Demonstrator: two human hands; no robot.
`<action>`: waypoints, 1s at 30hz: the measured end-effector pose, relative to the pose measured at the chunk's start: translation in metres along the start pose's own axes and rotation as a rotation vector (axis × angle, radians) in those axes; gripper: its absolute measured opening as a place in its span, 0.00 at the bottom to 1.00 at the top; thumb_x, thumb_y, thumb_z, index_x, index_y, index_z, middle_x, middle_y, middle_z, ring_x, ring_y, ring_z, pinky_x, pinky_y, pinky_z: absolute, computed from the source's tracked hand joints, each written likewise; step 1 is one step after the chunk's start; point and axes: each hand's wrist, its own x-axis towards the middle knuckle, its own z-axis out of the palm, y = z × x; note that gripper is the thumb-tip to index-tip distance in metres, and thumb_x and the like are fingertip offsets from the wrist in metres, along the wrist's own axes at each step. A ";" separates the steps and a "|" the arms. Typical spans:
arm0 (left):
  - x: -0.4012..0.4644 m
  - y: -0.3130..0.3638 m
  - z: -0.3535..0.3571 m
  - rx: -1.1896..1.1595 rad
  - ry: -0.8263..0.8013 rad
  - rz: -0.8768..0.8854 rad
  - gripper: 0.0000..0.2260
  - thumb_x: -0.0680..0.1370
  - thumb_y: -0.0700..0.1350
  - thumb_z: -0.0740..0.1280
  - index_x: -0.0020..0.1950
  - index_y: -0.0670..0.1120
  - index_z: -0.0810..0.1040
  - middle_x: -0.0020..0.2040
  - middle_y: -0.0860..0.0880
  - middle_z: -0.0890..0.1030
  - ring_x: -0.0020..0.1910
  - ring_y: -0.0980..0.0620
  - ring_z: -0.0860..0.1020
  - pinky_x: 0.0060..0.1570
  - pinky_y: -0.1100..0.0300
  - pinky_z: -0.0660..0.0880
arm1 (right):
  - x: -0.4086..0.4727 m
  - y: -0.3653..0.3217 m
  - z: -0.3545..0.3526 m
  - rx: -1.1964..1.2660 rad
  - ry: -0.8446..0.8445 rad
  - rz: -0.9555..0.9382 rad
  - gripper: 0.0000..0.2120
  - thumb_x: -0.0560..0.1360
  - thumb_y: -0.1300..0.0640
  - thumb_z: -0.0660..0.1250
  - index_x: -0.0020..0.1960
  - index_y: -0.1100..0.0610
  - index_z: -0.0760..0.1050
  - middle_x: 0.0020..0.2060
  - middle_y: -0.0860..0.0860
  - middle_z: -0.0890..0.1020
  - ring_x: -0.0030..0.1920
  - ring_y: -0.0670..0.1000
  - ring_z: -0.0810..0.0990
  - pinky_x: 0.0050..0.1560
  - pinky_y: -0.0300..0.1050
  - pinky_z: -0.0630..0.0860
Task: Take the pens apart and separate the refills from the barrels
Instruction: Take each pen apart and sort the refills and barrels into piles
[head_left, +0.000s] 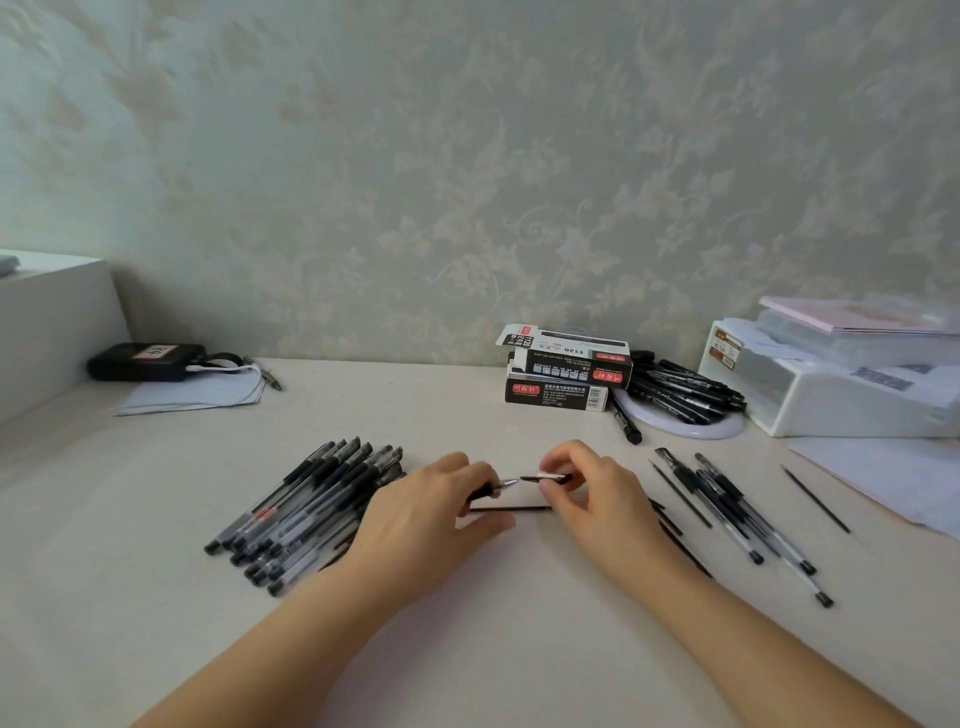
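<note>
Left hand (431, 506) grips a pen (496, 487) by its black grip section, silver tip pointing toward the right hand (587, 493). Right hand pinches a cap (545, 477) just off that tip; cap and tip lie on one line, long axis running hand to hand, small gap between. Judgement: cap freshly off or coming off; refill not yet out of this pen.

A thin black refill (511, 508) lies on the desk (493, 623) just below both hands, parallel to the pen, spanning between the fingers. Whether either hand touches it: cannot tell.

Pile of assembled pens (306, 512) sits immed. outboard of left hand, partly under its wrist. Outboard of right hand: several barrels (737, 506) and loose refills (815, 499), well apart from the pile. Right hand is nearer that sorted side, so parts likely go that way.

Room: bare desk toward the person; boxes (563, 371) beyond the hands, not in the way. Risk: refill under the hands could roll if brushed.
</note>
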 end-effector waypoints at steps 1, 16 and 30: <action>0.001 0.000 0.002 0.016 -0.033 -0.002 0.15 0.75 0.66 0.61 0.56 0.59 0.71 0.43 0.59 0.70 0.40 0.58 0.73 0.33 0.61 0.66 | 0.000 0.001 0.002 -0.028 -0.009 -0.003 0.05 0.76 0.53 0.68 0.51 0.46 0.75 0.44 0.41 0.80 0.45 0.41 0.76 0.46 0.35 0.67; 0.000 -0.008 -0.012 0.177 -0.090 -0.217 0.05 0.77 0.49 0.59 0.44 0.50 0.70 0.43 0.53 0.74 0.45 0.50 0.76 0.35 0.58 0.72 | 0.004 0.006 0.007 -0.151 0.059 -0.080 0.04 0.74 0.58 0.67 0.43 0.50 0.76 0.41 0.42 0.78 0.43 0.49 0.73 0.46 0.44 0.72; -0.001 0.022 0.000 -0.130 -0.025 0.034 0.11 0.81 0.53 0.60 0.50 0.51 0.58 0.44 0.55 0.74 0.39 0.47 0.75 0.36 0.48 0.73 | 0.002 -0.020 0.007 0.502 -0.188 0.070 0.14 0.78 0.46 0.66 0.39 0.53 0.78 0.29 0.47 0.80 0.33 0.45 0.76 0.41 0.44 0.73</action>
